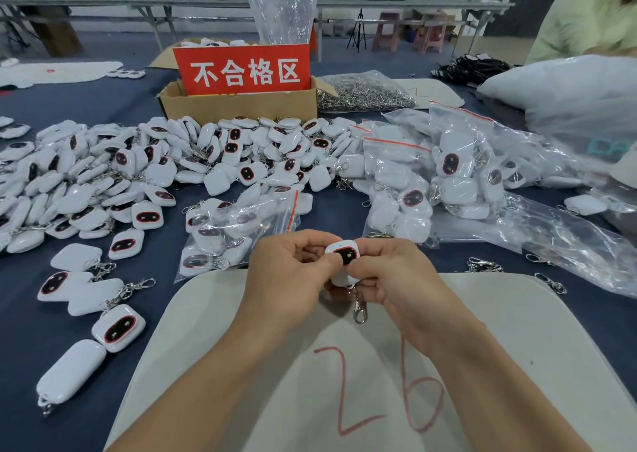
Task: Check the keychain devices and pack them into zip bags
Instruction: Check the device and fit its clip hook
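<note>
The left hand (pixel 289 272) and the right hand (pixel 389 272) both pinch one white keychain device (pixel 343 255) between them. The thumbs press on its dark face and the fingers curl round its edges. Its metal clasp (pixel 359 312) hangs down at six o'clock, above the pale mat (pixel 517 348). This looks like the checking step. Next, I think, one hand must let go and reach for the half-filled zip bag (pixel 234 231) at eleven o'clock. The big loose pile (pixel 155 162) waits at ten o'clock.

A packing workshop: heaped keychain devices (pixel 144 162), filled zip bags (pixel 431 176), red-signed reject box (pixel 238 102), numbered mat (pixel 517 365).
</note>
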Demonstrator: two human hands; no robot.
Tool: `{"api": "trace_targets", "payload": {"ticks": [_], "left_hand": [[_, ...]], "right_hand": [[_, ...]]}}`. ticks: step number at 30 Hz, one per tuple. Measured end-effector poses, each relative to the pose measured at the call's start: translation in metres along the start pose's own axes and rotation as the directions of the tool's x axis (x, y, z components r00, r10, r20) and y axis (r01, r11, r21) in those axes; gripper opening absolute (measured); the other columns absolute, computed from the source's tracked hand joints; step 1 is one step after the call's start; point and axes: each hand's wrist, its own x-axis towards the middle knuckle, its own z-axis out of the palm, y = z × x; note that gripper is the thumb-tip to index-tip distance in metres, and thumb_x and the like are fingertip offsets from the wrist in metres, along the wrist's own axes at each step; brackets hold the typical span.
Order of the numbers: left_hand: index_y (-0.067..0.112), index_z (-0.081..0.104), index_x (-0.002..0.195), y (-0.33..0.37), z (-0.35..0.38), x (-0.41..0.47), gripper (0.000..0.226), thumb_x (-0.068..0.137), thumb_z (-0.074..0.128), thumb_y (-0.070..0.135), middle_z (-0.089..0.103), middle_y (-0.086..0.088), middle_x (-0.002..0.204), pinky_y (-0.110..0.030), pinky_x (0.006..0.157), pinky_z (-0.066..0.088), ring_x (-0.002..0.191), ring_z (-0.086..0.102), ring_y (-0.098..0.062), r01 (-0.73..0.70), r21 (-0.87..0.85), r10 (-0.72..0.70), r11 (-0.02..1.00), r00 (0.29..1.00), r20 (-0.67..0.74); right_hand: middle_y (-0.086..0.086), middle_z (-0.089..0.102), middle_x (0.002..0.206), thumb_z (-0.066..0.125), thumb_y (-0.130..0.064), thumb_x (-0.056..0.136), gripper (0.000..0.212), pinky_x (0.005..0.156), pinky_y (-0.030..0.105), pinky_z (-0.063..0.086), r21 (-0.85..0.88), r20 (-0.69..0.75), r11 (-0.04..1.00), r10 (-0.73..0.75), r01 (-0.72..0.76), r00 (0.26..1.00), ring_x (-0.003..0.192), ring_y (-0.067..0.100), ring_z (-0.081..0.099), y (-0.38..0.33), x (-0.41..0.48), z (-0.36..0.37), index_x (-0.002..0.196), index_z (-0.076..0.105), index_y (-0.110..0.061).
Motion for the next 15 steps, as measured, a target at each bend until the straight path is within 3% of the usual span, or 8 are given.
{"api": "trace_targets", "payload": {"ticks": [4,8,15], "left_hand": [[0.027,0.082,0.080,0.0007,0.0005,-0.0008,0.018,0.081,0.085,0.009,0.076,0.001,0.070,-0.020,0.056,0.055,0.060,0.069,-0.010,0.009,0.009,-0.009,1.000,0.999,-0.035],[0.028,0.083,0.084,-0.0013,0.0004,0.0014,0.016,0.084,0.082,0.011,0.076,0.002,0.072,-0.019,0.058,0.053,0.062,0.068,-0.010,0.021,0.029,-0.020,0.999,1.000,-0.012],[0.027,0.083,0.088,-0.0015,0.0016,0.0009,0.020,0.085,0.080,0.008,0.076,0.004,0.072,-0.017,0.055,0.052,0.060,0.067,-0.007,0.007,0.039,-0.007,0.999,1.000,-0.001]], "right_hand": [[0.030,0.074,0.107,0.060,0.006,0.071,0.037,0.099,0.058,0.056,-0.040,0.029,0.999,-0.011,0.013,1.000,0.107,0.045,0.070,0.0022,0.0021,0.0002,0.100,0.080,-0.002],[0.025,0.076,0.108,0.061,0.003,0.070,0.039,0.102,0.060,0.053,-0.058,0.035,0.998,-0.015,0.017,0.999,0.109,0.043,0.071,0.0028,0.0018,-0.0002,0.103,0.080,-0.005],[0.018,0.079,0.102,0.057,0.015,0.082,0.040,0.102,0.056,0.056,-0.095,0.002,0.994,-0.055,0.055,0.998,0.104,0.038,0.075,0.0053,0.0021,-0.0006,0.099,0.082,-0.012]]}}
